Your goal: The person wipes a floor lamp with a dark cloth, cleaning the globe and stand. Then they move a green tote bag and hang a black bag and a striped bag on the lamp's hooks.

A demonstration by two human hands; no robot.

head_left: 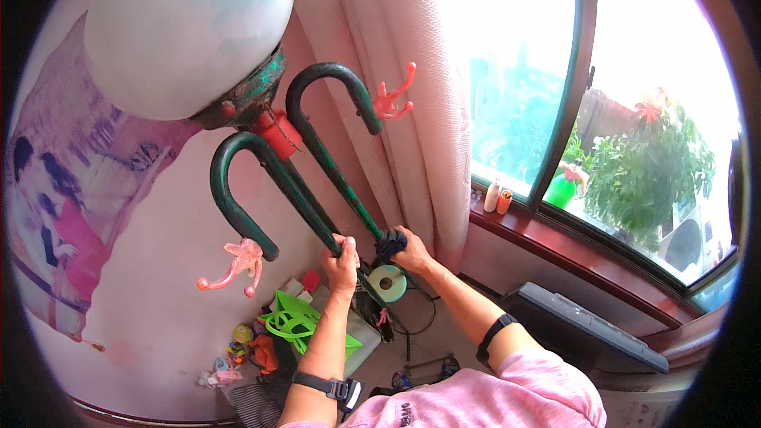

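Observation:
A dark green metal coat stand (321,218) with curved tube arms rises in front of me. A white globe (190,32) sits at its top, above a worn green collar and a red part (277,135). Pink claw-like hooks (394,95) stick out at the ends of the curved arms. My left hand (342,267) is closed round the nearer tube. My right hand (411,252) is closed on a dark blue cloth (389,245), which is pressed round the other tube at about the same height.
A pink curtain (420,95) hangs behind the stand, beside a window with a reddish sill (547,242) bearing small bottles. Below lie a paper roll (388,283), a bright green plastic item (297,321) and several toys. A grey case (587,325) stands at right; a picture (71,182) hangs left.

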